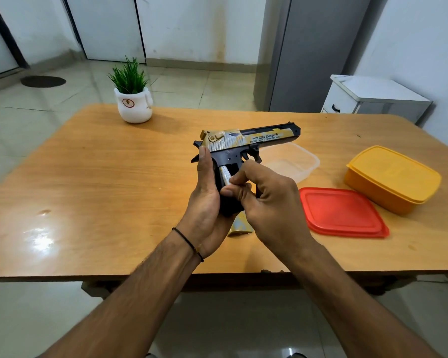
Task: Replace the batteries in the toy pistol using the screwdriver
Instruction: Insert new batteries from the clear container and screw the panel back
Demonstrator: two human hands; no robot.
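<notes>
Battery step. Left hand grips toy pistol mid-table, muzzle to 3 o'clock. Right hand pinches battery in the open grip. Next, I judge: seat it squarely, then refit grip cover, lying at 6 o'clock.

The gold panel on the slide of the toy pistol reads "DESERT EAGLE" in dark capitals, with a smaller line beneath it, "SOUND-LIGHT ELECTRIC TOY GUN", while the round emblem on the white plant pot is too small to read.

Toy pistol and battery in hands
</notes>
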